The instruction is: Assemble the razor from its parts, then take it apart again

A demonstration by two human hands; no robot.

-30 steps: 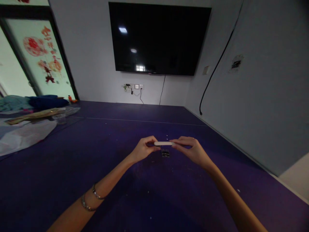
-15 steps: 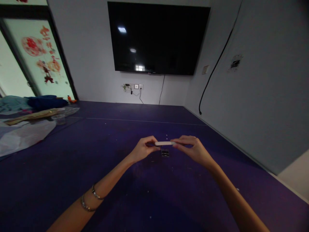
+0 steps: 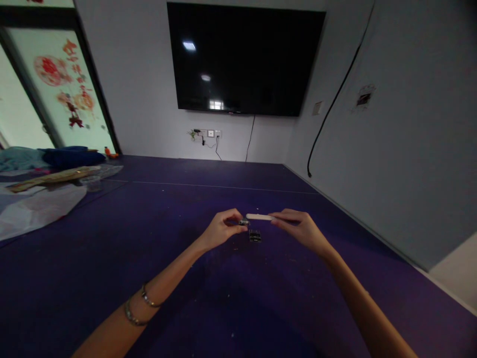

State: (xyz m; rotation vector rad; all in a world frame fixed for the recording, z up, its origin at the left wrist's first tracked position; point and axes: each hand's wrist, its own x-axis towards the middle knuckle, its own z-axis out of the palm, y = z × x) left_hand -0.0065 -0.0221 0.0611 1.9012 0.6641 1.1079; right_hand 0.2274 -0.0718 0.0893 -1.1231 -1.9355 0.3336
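Left hand (image 3: 218, 231) pinches a small part (image 3: 243, 222), right hand (image 3: 303, 228) pinches a white stick (image 3: 259, 217) by one end—likely leaving its tip free near the part—dark piece (image 3: 255, 236) below, between them.

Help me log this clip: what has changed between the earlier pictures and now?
The white bar, in the right hand's grip, has shifted right and slightly up, clear of the left fingers. A small metallic piece now shows in the left hand's grip. The right hand keeps its hold; the left hand and the dark piece on the purple surface stayed put.
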